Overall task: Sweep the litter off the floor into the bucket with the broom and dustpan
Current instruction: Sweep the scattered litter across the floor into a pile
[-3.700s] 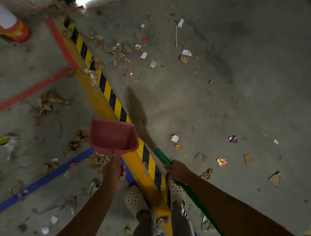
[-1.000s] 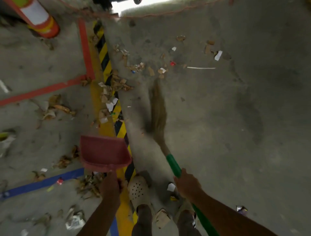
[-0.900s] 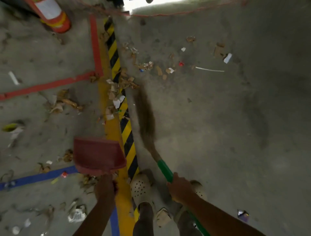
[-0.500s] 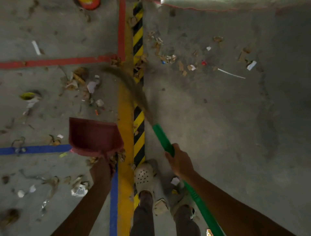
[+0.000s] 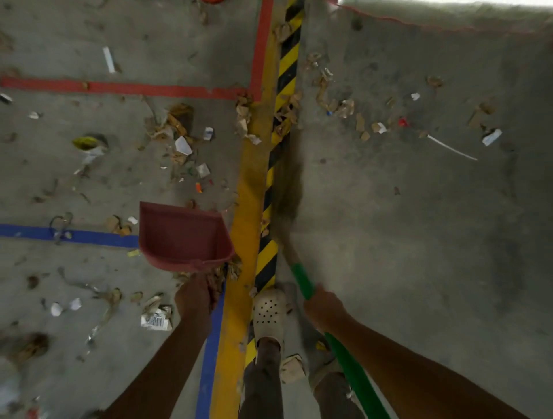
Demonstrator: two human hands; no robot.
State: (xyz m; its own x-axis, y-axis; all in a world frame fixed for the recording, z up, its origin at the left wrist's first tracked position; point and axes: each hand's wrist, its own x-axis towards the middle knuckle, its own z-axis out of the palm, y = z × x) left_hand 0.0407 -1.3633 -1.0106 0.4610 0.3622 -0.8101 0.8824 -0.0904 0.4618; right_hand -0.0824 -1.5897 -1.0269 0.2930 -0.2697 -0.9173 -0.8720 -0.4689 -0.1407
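Your left grip [image 5: 194, 299] held the red dustpan [image 5: 182, 236] by its handle while your right grip [image 5: 324, 308] clasped the green broom [image 5: 301, 279], bristles over striped tape [image 5: 288, 59].

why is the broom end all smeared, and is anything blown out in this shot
Head view: the broom is swinging, so its bristles smear with motion blur, while the dustpan is fairly crisp. Head view: a bright strip along the top right edge is blown out white. Head view: the concrete floor is dim and flatly lit, without hard shadows.
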